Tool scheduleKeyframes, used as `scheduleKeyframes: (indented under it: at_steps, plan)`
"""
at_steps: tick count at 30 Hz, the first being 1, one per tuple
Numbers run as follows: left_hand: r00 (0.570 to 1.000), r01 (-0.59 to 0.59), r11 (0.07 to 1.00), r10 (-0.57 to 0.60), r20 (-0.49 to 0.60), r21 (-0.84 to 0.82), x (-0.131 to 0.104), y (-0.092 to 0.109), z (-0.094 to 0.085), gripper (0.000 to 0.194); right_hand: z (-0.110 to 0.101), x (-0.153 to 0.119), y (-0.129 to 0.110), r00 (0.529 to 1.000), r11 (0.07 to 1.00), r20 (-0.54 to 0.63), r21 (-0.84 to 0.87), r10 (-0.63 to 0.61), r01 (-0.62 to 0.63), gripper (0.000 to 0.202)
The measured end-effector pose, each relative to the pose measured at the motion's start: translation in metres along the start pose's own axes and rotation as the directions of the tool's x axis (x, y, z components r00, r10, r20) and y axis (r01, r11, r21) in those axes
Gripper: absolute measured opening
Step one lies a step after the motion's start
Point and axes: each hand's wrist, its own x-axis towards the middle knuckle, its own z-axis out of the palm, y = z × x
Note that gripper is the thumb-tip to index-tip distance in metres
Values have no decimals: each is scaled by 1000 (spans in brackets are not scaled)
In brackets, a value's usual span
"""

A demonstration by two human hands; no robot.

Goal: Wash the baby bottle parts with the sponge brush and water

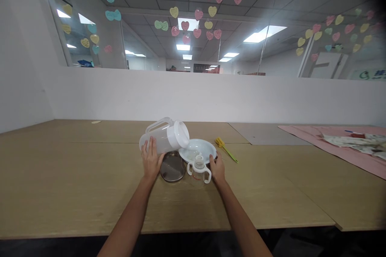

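Observation:
My left hand (pixel 151 163) grips the lower side of a translucent plastic pitcher (pixel 160 136), which is tipped to the right. Its white lid (pixel 182 134) overhangs the left rim of a white bowl (pixel 208 147). With closed fingers my right hand (pixel 218 168) holds the bowl's right edge. In front of the bowl stands a clear baby bottle (pixel 199 164) with two white handles, upright and without a teat. A shallow metal tray (pixel 172 170) lies under the pitcher, beside my left hand. Whether liquid is flowing from the pitcher I cannot tell.
A yellow-headed bottle brush (pixel 225 149) with a green handle lies right of the bowl. Farther right, a pink cloth (pixel 304 133) carries a patterned cloth (pixel 346 143). A white wall (pixel 144 94) with windows above borders the wooden table (pixel 90 184) at the back.

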Motion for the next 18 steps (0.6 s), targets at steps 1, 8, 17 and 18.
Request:
scheduleKeyframes:
  at_steps: [1,8,17,18]
  plan:
    - [1000,0,1000,0,4,-1,0,0,0,71,0,0,0,1000,1000,10,-4,5,-5,58]
    - [1000,8,999,-8,0,-42,0,0,1,70,-3,-1,-5,999,1000,37,-1,21,-21,60]
    - [984,172,975,-176,-17,-144,0,1,3,92,-4,-1,-8,999,999,37,-14,34,-33,59]
    - [980,196,969,-201,-13,-152,0,1,2,95,-4,-1,-8,999,999,35,-12,31,-30,59]
